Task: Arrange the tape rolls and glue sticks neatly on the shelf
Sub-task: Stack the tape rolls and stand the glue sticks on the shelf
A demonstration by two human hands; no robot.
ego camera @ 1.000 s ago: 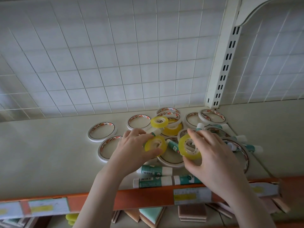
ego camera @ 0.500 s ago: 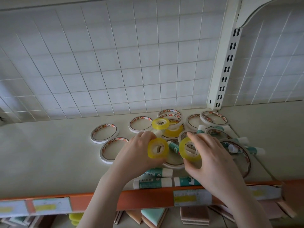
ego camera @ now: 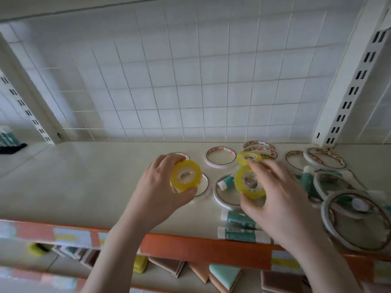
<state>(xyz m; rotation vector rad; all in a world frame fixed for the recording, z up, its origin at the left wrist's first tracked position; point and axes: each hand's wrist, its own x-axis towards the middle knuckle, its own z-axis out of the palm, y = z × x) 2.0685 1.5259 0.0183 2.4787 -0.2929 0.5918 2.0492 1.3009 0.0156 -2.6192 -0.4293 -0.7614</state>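
A yellow tape roll (ego camera: 186, 178) is held in the left hand (ego camera: 160, 193), pinched between the thumb below and the curled fingers above, its open core turned toward the camera. A second yellow tape roll (ego camera: 249, 182) is gripped the same way in the right hand (ego camera: 277, 199), thumb under its lower edge and fingers arched over its top. The two rolls are kept apart, side by side above the shelf (ego camera: 74, 187). Both forearms are raised from below over the orange shelf edge (ego camera: 190, 248), with the wrists bent back and the backs of the hands seen.

A third yellow roll (ego camera: 249, 157) is seen lying flat just beyond the right fingertips, resting on a wide white ring of tape. Further white tape rings with red-printed cores (ego camera: 220, 158) are scattered flat beyond and between the hands; one lies partly hidden under the left hand, another under the right. To the right of the right hand a larger white ring (ego camera: 357, 223) is laid over other items. Glue sticks (ego camera: 243, 234) with teal labels and white caps are found lying on their sides beneath the right wrist, near the shelf's front edge; another (ego camera: 225, 182) lies between the hands, inside a white ring. The held rolls look translucent yellow with pale cores.
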